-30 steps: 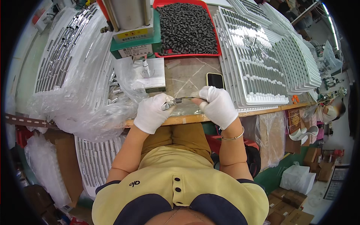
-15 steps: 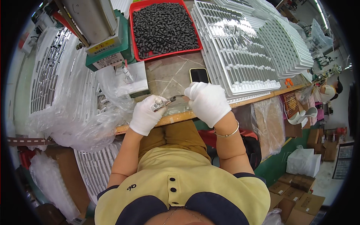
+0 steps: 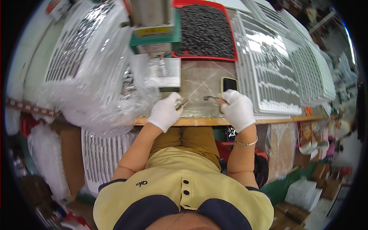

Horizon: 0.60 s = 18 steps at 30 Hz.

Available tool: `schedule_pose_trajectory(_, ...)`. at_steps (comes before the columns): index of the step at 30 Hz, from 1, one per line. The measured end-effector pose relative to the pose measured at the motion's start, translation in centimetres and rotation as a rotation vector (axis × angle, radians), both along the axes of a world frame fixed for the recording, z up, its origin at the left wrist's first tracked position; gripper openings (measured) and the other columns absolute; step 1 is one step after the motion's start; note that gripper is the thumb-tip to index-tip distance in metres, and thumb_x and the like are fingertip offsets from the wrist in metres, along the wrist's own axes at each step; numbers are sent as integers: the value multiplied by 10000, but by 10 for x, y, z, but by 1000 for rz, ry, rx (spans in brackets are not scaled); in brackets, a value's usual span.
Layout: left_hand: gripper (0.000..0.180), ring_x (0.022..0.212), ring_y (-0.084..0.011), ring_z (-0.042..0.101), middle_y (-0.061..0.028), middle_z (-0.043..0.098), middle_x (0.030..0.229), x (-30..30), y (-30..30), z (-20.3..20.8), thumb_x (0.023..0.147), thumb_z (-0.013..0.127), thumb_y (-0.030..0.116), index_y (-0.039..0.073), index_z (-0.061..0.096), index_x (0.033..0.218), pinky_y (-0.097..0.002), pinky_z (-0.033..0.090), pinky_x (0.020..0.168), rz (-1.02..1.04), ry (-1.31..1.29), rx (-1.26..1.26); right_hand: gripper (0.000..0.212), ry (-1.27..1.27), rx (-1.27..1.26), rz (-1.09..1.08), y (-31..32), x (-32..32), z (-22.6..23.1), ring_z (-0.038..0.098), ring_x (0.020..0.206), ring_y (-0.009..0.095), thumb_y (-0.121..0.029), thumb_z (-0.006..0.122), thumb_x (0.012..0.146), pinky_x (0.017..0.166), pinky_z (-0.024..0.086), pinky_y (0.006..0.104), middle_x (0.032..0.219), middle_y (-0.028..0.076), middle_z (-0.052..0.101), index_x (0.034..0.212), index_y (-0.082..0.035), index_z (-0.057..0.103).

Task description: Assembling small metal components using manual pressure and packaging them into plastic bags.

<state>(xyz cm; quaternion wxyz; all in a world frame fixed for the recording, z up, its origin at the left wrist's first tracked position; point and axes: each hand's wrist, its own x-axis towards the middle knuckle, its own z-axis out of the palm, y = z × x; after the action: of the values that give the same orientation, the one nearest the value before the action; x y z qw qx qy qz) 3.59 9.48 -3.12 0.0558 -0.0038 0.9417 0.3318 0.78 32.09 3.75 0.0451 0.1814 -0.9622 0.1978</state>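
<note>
Above the table's front edge, my left hand (image 3: 165, 113), in a white glove, is closed around a small shiny metal part (image 3: 179, 103). Its fingers hide most of the part. To the right, my white-gloved right hand (image 3: 239, 112) pinches a thin hooked tool (image 3: 213, 97) with a dark tip pointing toward the left hand. A gap separates the tool's tip from the metal part. Just beyond the right hand lies a phone (image 3: 229, 84) with a dark screen. Motion blur makes the small pieces hard to make out.
A red tray (image 3: 234, 54) of small black sleeves stands at the back. Left of it is a green-based press (image 3: 155, 43) with a pale block (image 3: 168, 76) before it. Plastic-wrapped metal tubes (image 3: 71, 57) lie left; stacked white trays (image 3: 276, 109) stand right.
My hands have moved apart, and the hooked tool has come away from the metal part. The whole view has shifted, so the table things appear further right.
</note>
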Motion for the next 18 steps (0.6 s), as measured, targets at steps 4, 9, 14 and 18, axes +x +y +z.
schedule_pose_trajectory(4,285,746,-156,631,-76,670,839,7,-12,-16,800,693,134,49,561,1037,-303,514,678,52,116,352,148,-46,21,-17,2,-2,-22,616,767,345,-229,615,812,685,491,435,820,135,629,800,-87,654)
schedule_pose_trajectory(9,434,718,-66,566,-36,643,912,18,-51,16,825,716,258,5,558,1141,-199,445,587,84,-227,1131,209,-196,195,-24,-25,-15,-30,633,831,350,-286,613,844,719,503,428,885,158,654,831,-83,662)
schedule_pose_trajectory(14,663,722,-86,572,-57,629,921,28,-57,11,780,741,413,8,484,1238,-202,446,585,98,-285,1470,263,-292,311,33,-39,-20,-39,630,897,350,-309,612,852,758,505,425,939,157,660,958,-70,638)
schedule_pose_trajectory(18,613,756,-108,593,-71,632,920,26,-58,15,805,732,368,13,478,1236,-221,467,611,11,-327,1363,420,-281,61,-99,-51,-14,-22,653,874,302,-373,692,809,752,509,368,987,193,653,1025,-19,630)
